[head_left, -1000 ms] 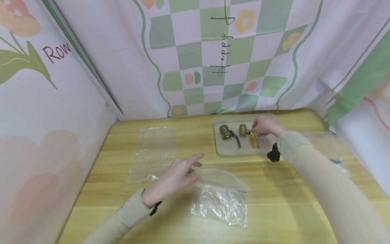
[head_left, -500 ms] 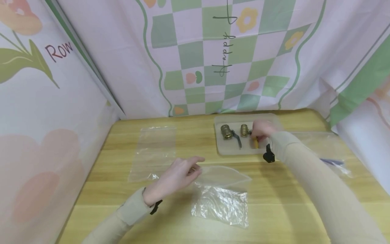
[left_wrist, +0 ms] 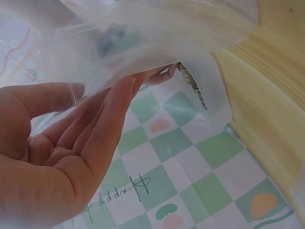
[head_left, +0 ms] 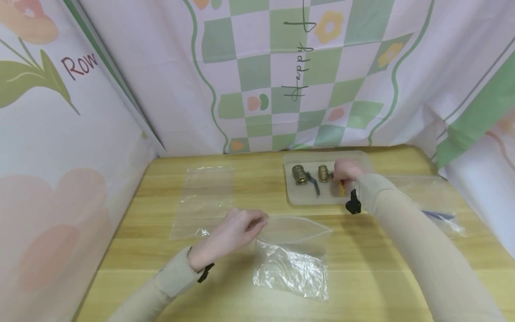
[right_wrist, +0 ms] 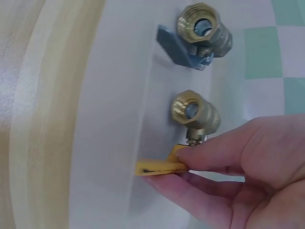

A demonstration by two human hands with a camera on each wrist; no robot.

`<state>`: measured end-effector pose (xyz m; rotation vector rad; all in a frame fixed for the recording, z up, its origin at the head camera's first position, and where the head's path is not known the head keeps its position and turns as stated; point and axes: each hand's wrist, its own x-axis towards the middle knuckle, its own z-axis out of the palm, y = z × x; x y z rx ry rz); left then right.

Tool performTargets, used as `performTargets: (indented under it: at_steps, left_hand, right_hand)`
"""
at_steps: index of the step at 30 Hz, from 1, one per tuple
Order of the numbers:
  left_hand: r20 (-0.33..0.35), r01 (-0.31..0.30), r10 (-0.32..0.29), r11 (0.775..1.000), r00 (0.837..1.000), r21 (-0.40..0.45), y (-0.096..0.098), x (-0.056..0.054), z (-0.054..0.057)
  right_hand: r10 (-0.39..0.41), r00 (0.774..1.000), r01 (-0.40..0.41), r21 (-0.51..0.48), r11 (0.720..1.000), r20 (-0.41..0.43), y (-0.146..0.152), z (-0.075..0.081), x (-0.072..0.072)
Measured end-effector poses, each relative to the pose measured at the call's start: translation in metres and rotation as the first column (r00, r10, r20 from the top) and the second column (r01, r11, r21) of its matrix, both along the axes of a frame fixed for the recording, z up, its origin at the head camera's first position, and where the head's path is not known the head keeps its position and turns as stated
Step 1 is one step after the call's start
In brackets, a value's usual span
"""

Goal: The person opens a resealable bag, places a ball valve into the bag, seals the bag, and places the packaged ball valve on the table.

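The small brass ball valve with the flat yellow lever handle lies on the pale translucent plastic tray, directly under the right hand, whose thumb and forefinger pinch the yellow lever near its free end while the brass body rests on the tray just beyond the fingertips. Holding only the thin lever lets the heavier body swing, so a surer hold would likely come from sliding the fingers closer to the stem or wrapping them round the brass body before lifting. Just past it, on the far side from the right palm, lies a second brass ball valve with a dark blue-grey lever, near but apart, and worth not nudging. Nearer the person, the left hand has its fingers curled round the rim of a crinkled clear plastic zip bag, lifting one lip so that the mouth gapes toward the right hand; keeping that lip raised and taut should help. Beyond the left hand a flat clear plastic bag lies on the light wooden table.
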<state>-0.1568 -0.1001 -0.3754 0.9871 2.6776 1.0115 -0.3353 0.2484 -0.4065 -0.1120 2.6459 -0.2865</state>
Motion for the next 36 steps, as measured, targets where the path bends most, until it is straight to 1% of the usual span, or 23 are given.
performTargets:
  at_steps: [2, 7, 11, 14, 17, 20, 23, 25, 27, 30, 33, 36]
  left_hand:
    - [-0.001, -0.005, 0.005, 1.000, 1.000, 0.002, -0.001, 0.000, 0.000]
    - [-0.004, -0.018, 0.018, 1.000, 1.000, 0.008, -0.002, 0.001, 0.001]
    - [0.006, -0.022, 0.022, 1.000, 1.000, 0.017, -0.004, 0.000, 0.001]
    - [0.013, -0.028, 0.027, 0.999, 1.000, 0.024, -0.005, 0.000, 0.003]
    - [0.035, -0.035, 0.034, 0.999, 0.999, 0.032, -0.006, 0.000, 0.004]
    - [0.052, -0.040, 0.038, 0.999, 0.998, 0.035, -0.007, -0.001, 0.004]
    - [0.055, -0.041, 0.039, 0.998, 0.998, 0.041, -0.008, -0.002, 0.003]
    - [0.056, -0.042, 0.039, 0.998, 0.998, 0.044, -0.009, -0.003, 0.003]
    - [0.062, -0.047, 0.044, 0.998, 0.997, 0.047, -0.010, -0.003, 0.003]
    - [0.061, -0.051, 0.049, 0.998, 0.997, 0.047, -0.011, -0.005, 0.003]
    - [0.065, -0.059, 0.056, 0.997, 0.996, 0.043, -0.013, -0.006, 0.003]
    - [0.079, -0.066, 0.063, 0.997, 0.995, 0.040, -0.014, -0.008, 0.003]
  right_hand:
    - [-0.006, 1.000, 0.006, -0.025, 1.000, 0.015, 0.000, 0.001, -0.001]
    - [-0.048, 0.996, 0.056, -0.097, 0.994, 0.079, 0.000, 0.006, 0.000]
    - [-0.090, 0.986, 0.115, -0.185, 0.976, 0.138, 0.004, 0.011, 0.004]
    - [-0.108, 0.981, 0.146, -0.243, 0.959, 0.161, 0.008, 0.014, 0.005]
    - [-0.116, 0.979, 0.159, -0.273, 0.949, 0.166, 0.009, 0.017, 0.008]
    - [-0.101, 0.984, 0.141, -0.290, 0.947, 0.149, 0.010, 0.019, 0.010]
    - [-0.087, 0.991, 0.114, -0.315, 0.942, 0.099, 0.011, 0.022, 0.012]
    - [-0.098, 0.993, 0.116, -0.358, 0.927, 0.068, 0.012, 0.026, 0.014]
    - [-0.102, 0.994, 0.109, -0.412, 0.905, 0.039, 0.013, 0.032, 0.015]
    - [-0.096, 0.995, 0.093, -0.495, 0.864, 0.021, 0.013, 0.042, 0.019]
    - [-0.075, 0.997, 0.064, -0.550, 0.832, 0.002, 0.011, 0.053, 0.024]
    - [-0.069, 0.998, 0.051, -0.594, 0.803, -0.007, 0.008, 0.063, 0.032]
